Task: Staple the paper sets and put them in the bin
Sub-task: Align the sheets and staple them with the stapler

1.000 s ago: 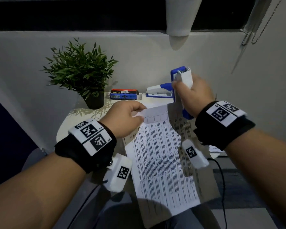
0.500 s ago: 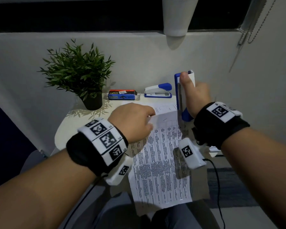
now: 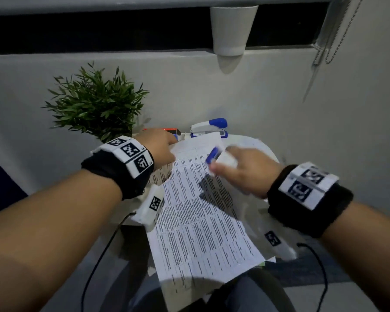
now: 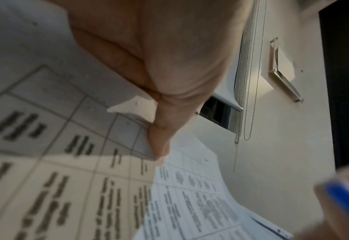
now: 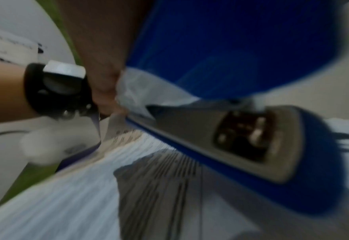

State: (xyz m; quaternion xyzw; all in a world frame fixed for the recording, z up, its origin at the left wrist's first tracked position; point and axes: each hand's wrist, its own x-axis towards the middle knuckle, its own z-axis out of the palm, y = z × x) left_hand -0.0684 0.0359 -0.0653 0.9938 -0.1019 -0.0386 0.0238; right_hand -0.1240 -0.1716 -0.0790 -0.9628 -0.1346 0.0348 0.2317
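Note:
A printed paper set [image 3: 198, 212] lies lengthwise over the small round white table [image 3: 260, 146] and hangs past its near edge. My left hand [image 3: 159, 148] pinches the sheets' top left corner [image 4: 136, 106] between thumb and fingers. My right hand [image 3: 243, 171] grips a blue and white stapler [image 3: 218, 157] low over the upper part of the paper; in the right wrist view the stapler [image 5: 241, 133] is blurred, its metal base just above the page. No bin shows in any view.
A second blue and white stapler [image 3: 208, 128] sits at the table's far edge beside a staple box [image 3: 172, 131], partly hidden by my left hand. A potted green plant [image 3: 95, 106] stands at the back left. Wall and window sill lie close behind.
My right hand has swung the stapler from upright at the paper's top right down and left over the page. My left hand moved up and forward with the corner; the paper shifted farther onto the table.

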